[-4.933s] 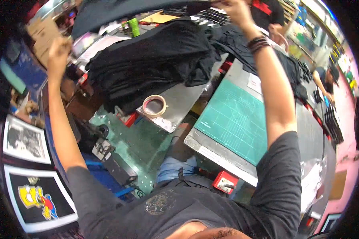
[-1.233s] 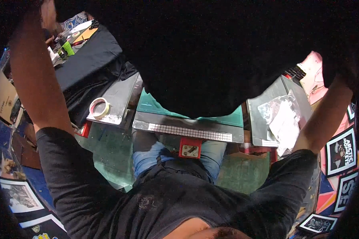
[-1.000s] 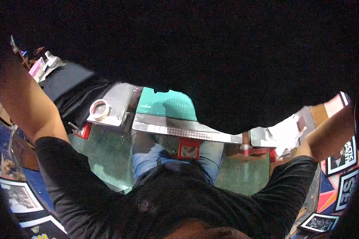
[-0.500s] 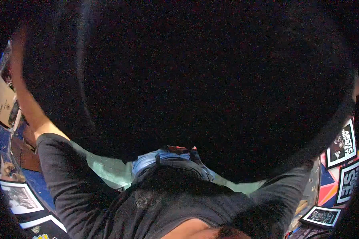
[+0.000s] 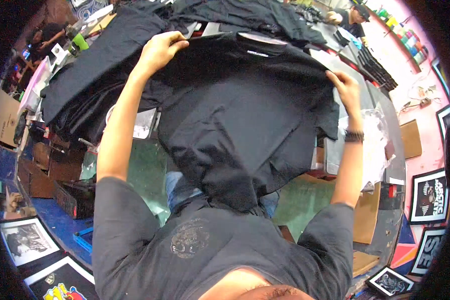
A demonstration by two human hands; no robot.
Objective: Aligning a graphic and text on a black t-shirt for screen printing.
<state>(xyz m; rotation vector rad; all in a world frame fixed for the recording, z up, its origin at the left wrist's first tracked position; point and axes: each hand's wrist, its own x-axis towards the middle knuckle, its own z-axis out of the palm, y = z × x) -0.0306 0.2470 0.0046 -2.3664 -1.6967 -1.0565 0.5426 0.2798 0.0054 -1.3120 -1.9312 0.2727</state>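
A black T-shirt (image 5: 245, 105) hangs spread out in front of me, its collar at the far side and its lower part bunched near my waist. Closed on its left shoulder area is my left hand (image 5: 160, 51), thumb and fingers pinching the cloth. My right hand (image 5: 346, 91), with a dark band on the wrist, grips the shirt's upper right edge by the sleeve. Beyond the collar, more black shirts (image 5: 225, 17) lie spread across the far side. Another large black cloth (image 5: 97, 75) drapes to the left of my left forearm.
Crumpled clear plastic (image 5: 375, 145) lies right of my right forearm, near a grey board (image 5: 337, 150). A stack of black trays (image 5: 377, 67) stands far right. Two other people (image 5: 352, 22) (image 5: 50, 40) are at the back. Framed pictures (image 5: 427, 195) line the right side.
Half a second ago dark cloth covered most of the view. Now the T-shirt is lowered and away from the camera, stretched between both hands, and the room shows.
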